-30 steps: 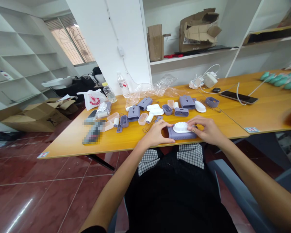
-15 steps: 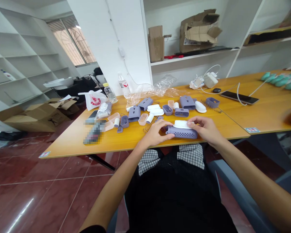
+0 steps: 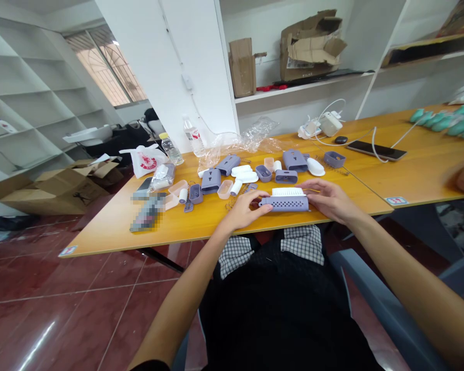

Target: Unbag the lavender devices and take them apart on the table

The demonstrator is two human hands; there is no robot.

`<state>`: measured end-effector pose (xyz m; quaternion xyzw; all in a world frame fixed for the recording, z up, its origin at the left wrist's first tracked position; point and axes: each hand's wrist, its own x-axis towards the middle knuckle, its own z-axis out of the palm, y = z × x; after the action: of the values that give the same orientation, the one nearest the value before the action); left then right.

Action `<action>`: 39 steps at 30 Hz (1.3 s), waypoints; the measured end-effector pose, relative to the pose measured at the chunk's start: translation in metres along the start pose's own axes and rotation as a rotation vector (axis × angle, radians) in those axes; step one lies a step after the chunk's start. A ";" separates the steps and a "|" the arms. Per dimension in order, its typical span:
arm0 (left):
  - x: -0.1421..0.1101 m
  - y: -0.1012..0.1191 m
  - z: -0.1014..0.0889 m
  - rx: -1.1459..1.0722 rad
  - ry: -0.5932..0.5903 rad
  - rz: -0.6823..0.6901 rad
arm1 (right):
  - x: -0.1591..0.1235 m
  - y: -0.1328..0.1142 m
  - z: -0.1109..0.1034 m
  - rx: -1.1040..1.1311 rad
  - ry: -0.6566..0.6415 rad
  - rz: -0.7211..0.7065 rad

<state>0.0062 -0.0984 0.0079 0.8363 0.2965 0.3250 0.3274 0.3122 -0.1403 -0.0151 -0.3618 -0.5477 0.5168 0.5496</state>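
I hold a purple perforated brush body point(image 3: 285, 203) with white bristles on top, just above the near edge of the wooden table point(image 3: 201, 221). My left hand point(image 3: 244, 208) pinches its left end. My right hand point(image 3: 325, 198) grips its right end, fingers curled round it. The piece is turned on its side, so its row of holes faces me. Beyond it lie several loose purple housings point(image 3: 211, 180), white brush heads point(image 3: 247, 176) and small clear caps point(image 3: 226, 188).
A white plastic bag point(image 3: 147, 159), two water bottles point(image 3: 190, 135) and a crumpled clear bag point(image 3: 251, 136) stand at the table's back. A phone point(image 3: 376, 150) on a cable and a charger point(image 3: 330, 123) lie to the right. Cardboard boxes point(image 3: 54, 184) sit on the red floor at left.
Both hands have lifted the purple brush body off the table and rolled it, so the bristles point up and away and the perforated side faces me.
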 end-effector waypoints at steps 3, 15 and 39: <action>0.001 0.000 -0.001 0.017 -0.009 0.035 | 0.001 0.003 0.000 -0.038 -0.024 0.001; 0.001 0.002 0.004 0.088 0.064 -0.051 | 0.002 0.013 0.007 -0.239 0.139 -0.110; -0.004 0.006 -0.002 -0.093 -0.105 -0.006 | -0.001 0.017 0.006 -0.356 0.092 -0.174</action>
<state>0.0037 -0.1044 0.0123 0.8352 0.2659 0.2930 0.3818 0.3031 -0.1387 -0.0311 -0.4278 -0.6339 0.3453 0.5439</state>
